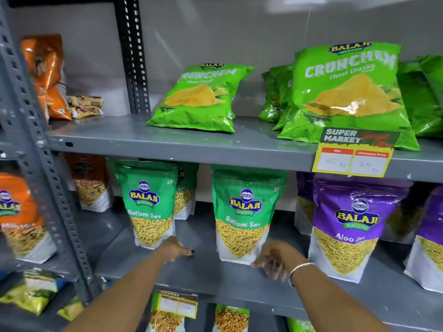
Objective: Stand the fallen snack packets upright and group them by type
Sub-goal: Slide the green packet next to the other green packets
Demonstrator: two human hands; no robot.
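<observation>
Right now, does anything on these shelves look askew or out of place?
Yes. On the top shelf, the lone Crunchem packet leans back, apart from the Crunchem stack to its right. The two Ratlami Sev pouches below stand upright.

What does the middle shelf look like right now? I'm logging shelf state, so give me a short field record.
left hand: at the base of the left Ratlami Sev pouch, grip unclear
right hand: by the right Ratlami Sev pouch, empty, fingers spread
green pouches: upright, side by side
Aloo Sev pouch: upright, right of the green ones
shelf above: Crunchem bags leaning back
</observation>
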